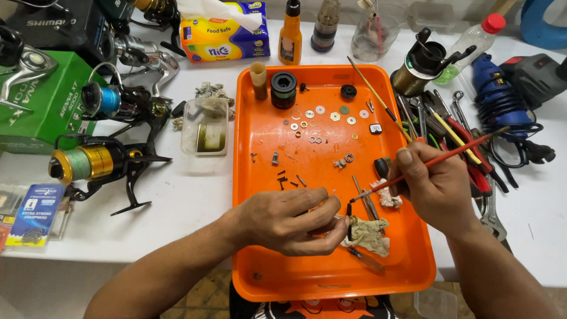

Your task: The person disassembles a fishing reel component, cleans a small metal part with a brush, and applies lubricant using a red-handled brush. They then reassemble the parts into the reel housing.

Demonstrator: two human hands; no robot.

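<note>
Over the shallow orange plastic tray (248, 177) on the white counter (189, 201), our right hand (437, 186) is closed around a thin red-handled brush (437, 160), pinched like a pen with the bristle end angled down and left. Our left hand (289, 220) is curled shut on a small dark metal part (348, 212), held at the fingertips just above a crumpled, grease-stained rag (369, 233). The brush tip sits just beside that part, so we judge the work in hand to be brushing it clean or greasing it. To do it well, we should keep the part steady over the tray, roll it slowly between the fingertips, and use light, short strokes. The rows of small washers and screws (322, 118) lie well apart from our hands, and our wrists should stay clear of them.
</note>
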